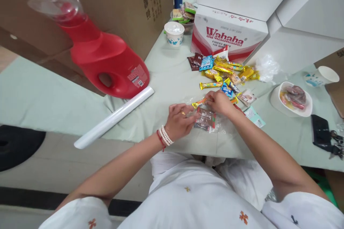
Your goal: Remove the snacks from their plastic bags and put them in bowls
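On the table in front of me lies a clear plastic bag with a brown snack packet inside. My left hand is at the bag's left side, fingers bent onto the plastic film. A slim yellow-and-orange wrapped snack stick lies at the bag's mouth. Its right end meets the pinched fingers of my right hand; the fingertips are partly hidden. Beyond my right hand is a loose pile of wrapped snacks, with a yellow stick, a blue packet and a beige packet.
To the left stand a big red jug and a white roll. A Wahaha carton and a paper cup are at the back. On the right are a white bowl, another cup and a black phone-like object with keys.
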{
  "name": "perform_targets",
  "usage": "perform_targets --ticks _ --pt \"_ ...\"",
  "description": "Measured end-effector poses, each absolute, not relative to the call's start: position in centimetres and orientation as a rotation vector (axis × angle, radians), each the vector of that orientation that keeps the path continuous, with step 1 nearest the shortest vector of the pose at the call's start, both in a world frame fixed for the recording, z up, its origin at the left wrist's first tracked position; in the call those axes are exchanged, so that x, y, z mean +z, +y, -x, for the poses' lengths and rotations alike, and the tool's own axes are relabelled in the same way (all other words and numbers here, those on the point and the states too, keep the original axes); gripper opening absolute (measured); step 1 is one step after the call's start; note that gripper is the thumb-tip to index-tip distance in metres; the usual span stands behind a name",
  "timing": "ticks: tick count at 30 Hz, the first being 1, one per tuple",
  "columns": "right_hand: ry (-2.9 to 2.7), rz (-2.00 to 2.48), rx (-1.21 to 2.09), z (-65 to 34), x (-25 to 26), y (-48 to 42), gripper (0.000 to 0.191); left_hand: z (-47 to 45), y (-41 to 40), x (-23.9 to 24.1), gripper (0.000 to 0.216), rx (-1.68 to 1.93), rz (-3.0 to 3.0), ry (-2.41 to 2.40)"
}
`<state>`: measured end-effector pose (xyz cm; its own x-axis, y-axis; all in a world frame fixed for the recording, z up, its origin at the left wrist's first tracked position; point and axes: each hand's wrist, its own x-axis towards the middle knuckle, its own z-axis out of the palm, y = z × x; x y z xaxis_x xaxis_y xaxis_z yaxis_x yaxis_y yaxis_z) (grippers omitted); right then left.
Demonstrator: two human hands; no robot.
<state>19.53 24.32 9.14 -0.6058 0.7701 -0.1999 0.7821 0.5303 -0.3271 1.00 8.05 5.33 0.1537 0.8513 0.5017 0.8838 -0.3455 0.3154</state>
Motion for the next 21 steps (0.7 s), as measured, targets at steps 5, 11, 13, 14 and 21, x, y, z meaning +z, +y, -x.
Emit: perform_targets --ticks 5,11,13,14,21 --pt "2.946 -1.004 -1.019 -21.7 10.5 21.7 0.025 -2.5 8.8 4.6 0.022 -0.854 2.409 -1.954" --pt "3.084 -0.476 -0.535 -23.7 8.6 15.9 0.036 -2.1 8.4 3.7 0.027 -1.069 2.125 -2.296" --pt "3.097 -0.42 -0.466 -23.7 8.1 15.3 0.036 -1.6 8.9 4.0 0.058 -1.191 2.098 -2.313" --pt "3.101 -0.387 -0.462 -23.6 8.0 15.2 0.036 -1.3 9.4 4.4 0.072 -1.214 2.174 -2.289" --pt "3.057 -0.466 -0.617 -23.1 8.2 15.5 0.041 1.2 11.4 7.2 0.043 -0.911 2.929 -1.922"
